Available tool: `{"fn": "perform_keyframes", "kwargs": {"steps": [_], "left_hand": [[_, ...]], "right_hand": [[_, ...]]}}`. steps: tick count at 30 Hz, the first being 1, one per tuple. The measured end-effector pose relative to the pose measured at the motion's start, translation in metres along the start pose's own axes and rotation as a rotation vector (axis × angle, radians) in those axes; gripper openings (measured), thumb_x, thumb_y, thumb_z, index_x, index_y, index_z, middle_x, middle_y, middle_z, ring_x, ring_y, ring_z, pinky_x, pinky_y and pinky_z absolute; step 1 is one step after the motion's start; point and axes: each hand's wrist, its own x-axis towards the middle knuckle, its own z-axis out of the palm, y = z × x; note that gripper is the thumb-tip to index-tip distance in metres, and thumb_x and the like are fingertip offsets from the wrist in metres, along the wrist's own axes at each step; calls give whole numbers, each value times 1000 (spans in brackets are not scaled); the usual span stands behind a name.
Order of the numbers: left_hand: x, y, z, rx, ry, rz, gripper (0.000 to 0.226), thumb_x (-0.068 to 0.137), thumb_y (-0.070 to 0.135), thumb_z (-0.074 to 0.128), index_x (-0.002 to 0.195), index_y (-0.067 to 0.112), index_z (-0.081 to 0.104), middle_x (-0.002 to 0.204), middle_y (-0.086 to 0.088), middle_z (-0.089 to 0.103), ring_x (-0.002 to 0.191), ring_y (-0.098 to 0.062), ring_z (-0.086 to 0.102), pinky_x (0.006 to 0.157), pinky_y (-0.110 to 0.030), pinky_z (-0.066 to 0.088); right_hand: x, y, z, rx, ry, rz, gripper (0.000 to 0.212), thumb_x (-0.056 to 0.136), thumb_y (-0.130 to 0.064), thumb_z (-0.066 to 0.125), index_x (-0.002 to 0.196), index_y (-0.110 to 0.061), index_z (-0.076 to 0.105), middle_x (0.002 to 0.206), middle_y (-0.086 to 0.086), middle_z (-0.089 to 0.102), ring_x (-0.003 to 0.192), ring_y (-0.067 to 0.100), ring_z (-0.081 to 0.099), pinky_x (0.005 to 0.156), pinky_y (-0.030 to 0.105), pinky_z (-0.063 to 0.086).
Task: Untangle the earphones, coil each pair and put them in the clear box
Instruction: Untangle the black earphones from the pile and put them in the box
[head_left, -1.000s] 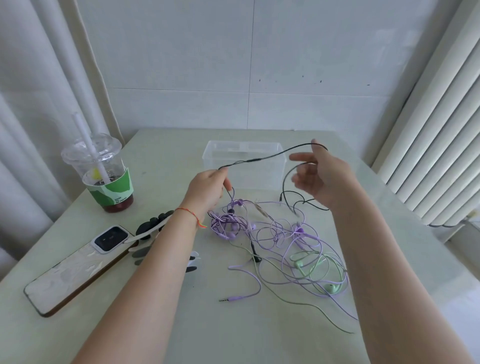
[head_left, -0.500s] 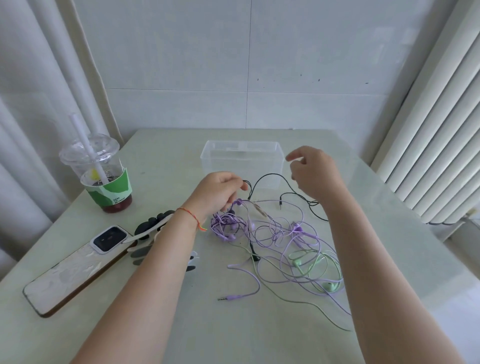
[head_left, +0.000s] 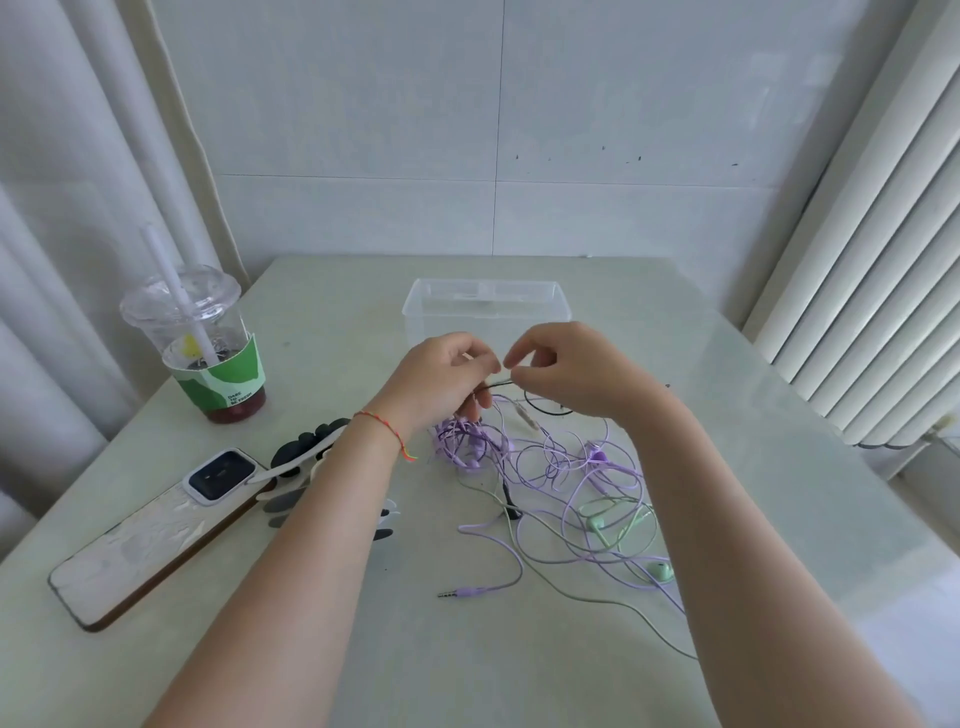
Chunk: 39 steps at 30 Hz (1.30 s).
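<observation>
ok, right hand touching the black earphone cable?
Touching. Head view: right hand pinches the black earphone cable by its fingertips, next to the left hand.

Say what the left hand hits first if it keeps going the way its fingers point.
The left hand points right, at the right hand, whose fingertips nearly touch it over the black earphone cable. Likely those fingers first; the clear box sits behind, depth unclear.

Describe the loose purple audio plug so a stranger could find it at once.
Start from the clear box at the table's far middle and come toward the camera, past the purple earphone tangle. The purple jack plug lies alone at the near edge, the only metal-tipped cable end there.
</observation>
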Motion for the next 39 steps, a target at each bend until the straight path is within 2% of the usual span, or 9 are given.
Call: {"fn": "perform_keyframes", "kwargs": {"steps": [4,7,14,20,24,28,33,36,39], "left_hand": [[0,-5,-3,135,-77,4,22,93,4,52,89,20,67,79,-1,67,62,-8,59,54,-20,47],[1,-7,-5,282,-38,70,25,90,5,58,83,28,67,75,11,59,52,4,48,52,-11,39],[-6,-1,-5,189,-251,2,6,93,26,64,97,21,66,70,2,67,48,-17,54,47,-17,37],[-4,3,-1,63,-216,-219,43,104,36,28,112,11,63,65,-15,70,39,-25,52,40,-23,21],[-3,-2,-4,232,-321,-323,54,96,59,39,109,13,65,68,-10,71,43,-22,53,42,-21,26],[-3,-8,-6,428,-151,-184,43,71,46,82,101,22,63,74,1,58,47,-16,48,47,-21,36],[4,-9,-7,192,53,113,28,82,14,73,95,37,62,91,4,59,78,-12,56,75,-24,45],[3,-5,-2,80,-92,153,37,86,8,70,106,39,60,119,4,64,104,-8,58,94,-22,44],[1,-4,4,72,-170,116,19,84,15,75,97,27,67,95,2,68,83,-7,60,81,-15,47]], "right_hand": [[1,8,-6,-145,15,-23,4,85,-22,69,83,-21,73,59,-16,54,59,11,56,60,22,39],[4,10,-6,-126,171,-7,6,88,-20,67,84,-23,72,59,-16,48,61,4,47,55,9,31],[9,11,-10,238,524,63,10,93,-13,54,88,-14,63,62,-4,57,54,14,49,55,22,40],[5,-1,-11,671,431,76,16,96,-3,42,87,-11,53,72,11,62,55,22,61,50,33,52],[3,-8,-11,905,397,-46,14,99,-6,42,90,-9,52,79,16,57,65,26,62,58,35,56],[4,-8,-6,795,356,6,16,95,-1,44,88,-10,55,82,11,56,60,22,59,62,37,55],[5,-8,-1,739,267,60,14,96,-3,45,90,-7,57,76,13,63,62,24,63,67,39,56],[3,-13,1,834,208,-24,13,99,-6,46,91,-6,56,76,12,64,68,25,63,68,38,56],[1,-17,-2,995,212,-133,16,102,-8,43,90,-6,53,79,14,61,68,26,59,66,38,54]]}}
